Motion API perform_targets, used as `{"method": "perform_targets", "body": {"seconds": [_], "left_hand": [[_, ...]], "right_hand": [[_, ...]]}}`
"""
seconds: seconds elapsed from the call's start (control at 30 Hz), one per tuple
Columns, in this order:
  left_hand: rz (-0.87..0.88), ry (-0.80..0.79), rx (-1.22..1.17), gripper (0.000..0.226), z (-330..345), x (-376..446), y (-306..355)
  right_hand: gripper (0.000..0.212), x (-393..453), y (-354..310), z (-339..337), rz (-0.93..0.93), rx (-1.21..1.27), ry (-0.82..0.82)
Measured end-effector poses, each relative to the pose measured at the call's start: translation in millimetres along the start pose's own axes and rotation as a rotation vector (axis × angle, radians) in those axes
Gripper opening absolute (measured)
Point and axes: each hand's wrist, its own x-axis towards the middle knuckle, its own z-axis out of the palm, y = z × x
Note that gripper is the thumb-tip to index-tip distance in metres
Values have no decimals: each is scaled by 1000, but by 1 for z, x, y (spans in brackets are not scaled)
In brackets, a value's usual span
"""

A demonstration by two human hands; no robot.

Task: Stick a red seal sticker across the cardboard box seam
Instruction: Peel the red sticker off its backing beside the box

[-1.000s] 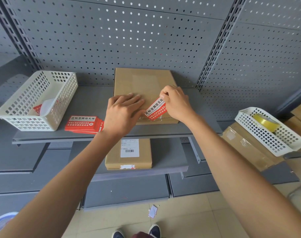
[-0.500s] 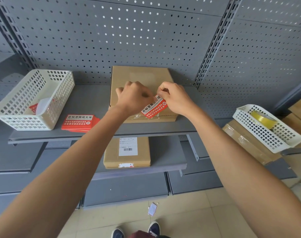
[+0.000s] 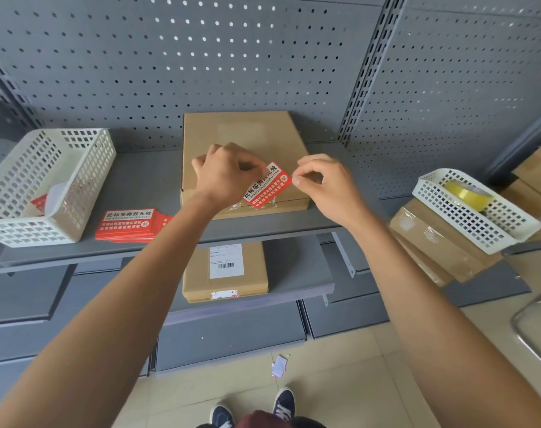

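Red sticker (image 3: 267,189) tilted over box (image 3: 238,134) front edge; left hand (image 3: 224,173) pinches its left end, right hand (image 3: 323,183) pinches right corner.

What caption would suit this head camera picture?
Two hands, left hand and right hand, hold a red seal sticker over the front edge of a cardboard box.
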Motion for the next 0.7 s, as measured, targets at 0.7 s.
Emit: {"method": "perform_targets", "body": {"seconds": [0.7], "left_hand": [[-13, -23, -133, 16, 0, 0, -2]], "right_hand": [[13, -2, -21, 7, 140, -35, 13]]}}
